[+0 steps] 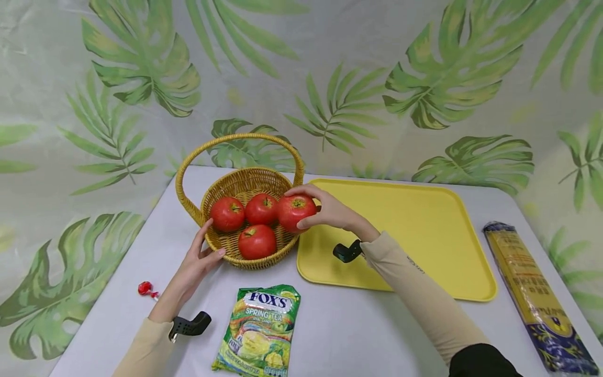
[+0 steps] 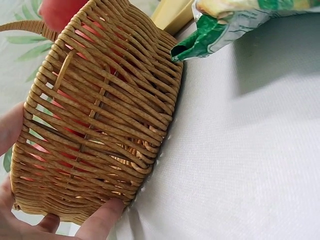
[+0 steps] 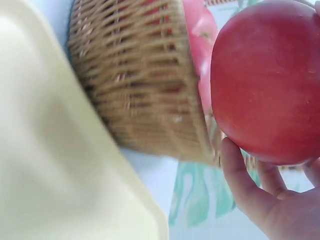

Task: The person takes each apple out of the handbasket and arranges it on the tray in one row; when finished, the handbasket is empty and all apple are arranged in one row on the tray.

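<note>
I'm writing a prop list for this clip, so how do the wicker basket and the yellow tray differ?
The wicker basket is round and woven, while the yellow tray is a smooth rectangle with rounded corners. The basket has a tall arched handle; the tray has only a low rim. The left hand holds the basket, whereas no hand touches the tray. Both rest on the white table.
</note>
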The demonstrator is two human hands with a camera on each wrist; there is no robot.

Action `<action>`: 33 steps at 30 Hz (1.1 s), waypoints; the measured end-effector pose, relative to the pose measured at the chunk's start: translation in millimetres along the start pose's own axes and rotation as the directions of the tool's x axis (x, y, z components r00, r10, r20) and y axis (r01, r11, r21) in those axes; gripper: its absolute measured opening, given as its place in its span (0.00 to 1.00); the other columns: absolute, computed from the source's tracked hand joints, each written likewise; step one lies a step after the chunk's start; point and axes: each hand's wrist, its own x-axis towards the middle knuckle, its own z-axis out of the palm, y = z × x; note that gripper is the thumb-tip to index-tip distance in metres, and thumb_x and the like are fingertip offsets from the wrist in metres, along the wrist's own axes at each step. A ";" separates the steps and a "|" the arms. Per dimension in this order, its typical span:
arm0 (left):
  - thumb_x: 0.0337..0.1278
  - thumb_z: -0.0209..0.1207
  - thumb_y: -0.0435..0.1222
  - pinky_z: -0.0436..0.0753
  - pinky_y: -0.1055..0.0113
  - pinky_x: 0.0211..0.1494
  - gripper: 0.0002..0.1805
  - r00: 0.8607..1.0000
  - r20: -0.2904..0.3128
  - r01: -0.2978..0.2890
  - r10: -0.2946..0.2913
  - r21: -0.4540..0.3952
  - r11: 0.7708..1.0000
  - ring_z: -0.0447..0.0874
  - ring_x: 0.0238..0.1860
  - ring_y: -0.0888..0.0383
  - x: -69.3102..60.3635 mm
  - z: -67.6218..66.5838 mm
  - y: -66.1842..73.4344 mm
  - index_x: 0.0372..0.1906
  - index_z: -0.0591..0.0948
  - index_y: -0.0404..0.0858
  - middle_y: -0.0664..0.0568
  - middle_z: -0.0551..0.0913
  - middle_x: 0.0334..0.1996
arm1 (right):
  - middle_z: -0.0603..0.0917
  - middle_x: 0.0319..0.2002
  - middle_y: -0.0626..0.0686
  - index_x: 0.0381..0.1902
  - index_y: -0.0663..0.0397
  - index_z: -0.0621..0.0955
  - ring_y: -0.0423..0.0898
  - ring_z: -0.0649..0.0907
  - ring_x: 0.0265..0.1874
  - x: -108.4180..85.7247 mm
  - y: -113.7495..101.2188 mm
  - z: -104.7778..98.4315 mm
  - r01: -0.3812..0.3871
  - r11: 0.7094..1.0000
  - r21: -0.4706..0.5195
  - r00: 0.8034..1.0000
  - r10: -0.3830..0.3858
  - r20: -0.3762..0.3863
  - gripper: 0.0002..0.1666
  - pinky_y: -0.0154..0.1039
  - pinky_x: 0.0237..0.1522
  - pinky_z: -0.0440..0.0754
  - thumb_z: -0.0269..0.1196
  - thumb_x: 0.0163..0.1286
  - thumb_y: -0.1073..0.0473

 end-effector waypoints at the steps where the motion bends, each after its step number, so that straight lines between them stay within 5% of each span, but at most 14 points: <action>1: 0.67 0.53 0.30 0.59 0.45 0.66 0.43 1.000 0.000 -0.001 0.001 0.000 1.000 0.46 0.70 0.36 -0.1 -0.4 0.1 0.77 0.43 0.55 0.50 0.28 0.74 | 0.70 0.59 0.49 0.62 0.44 0.73 0.52 0.73 0.54 -2.8 0.8 -3.0 -0.005 1.000 -0.001 1.000 0.005 -0.011 0.37 0.49 0.51 0.77 0.71 0.53 0.59; 15: 0.67 0.51 0.29 0.60 0.44 0.65 0.43 1.000 0.011 0.001 -0.001 -0.006 1.000 0.47 0.69 0.36 1.0 -2.0 0.1 0.76 0.43 0.56 0.51 0.27 0.74 | 0.67 0.62 0.50 0.62 0.46 0.74 0.52 0.69 0.58 -35.6 31.5 -35.6 -0.088 0.996 -0.028 0.978 0.081 -0.192 0.36 0.51 0.51 0.76 0.72 0.54 0.60; 24: 0.67 0.51 0.29 0.59 0.43 0.66 0.43 1.000 0.009 -0.001 0.001 -0.008 1.000 0.45 0.70 0.34 0.0 -2.4 0.3 0.77 0.42 0.56 0.50 0.27 0.74 | 0.69 0.60 0.53 0.61 0.51 0.74 0.53 0.68 0.58 -39.9 55.3 -27.8 -0.097 0.995 -0.026 0.972 0.089 -0.219 0.37 0.52 0.55 0.73 0.73 0.52 0.61; 33: 0.67 0.52 0.30 0.59 0.43 0.66 0.43 1.000 0.010 0.000 0.000 0.006 1.000 0.46 0.69 0.36 -0.2 -1.8 -0.4 0.77 0.42 0.56 0.50 0.27 0.74 | 0.71 0.58 0.53 0.59 0.49 0.76 0.53 0.70 0.57 -38.3 69.8 -15.1 -0.117 0.982 -0.147 0.975 0.085 -0.203 0.37 0.54 0.56 0.73 0.74 0.49 0.61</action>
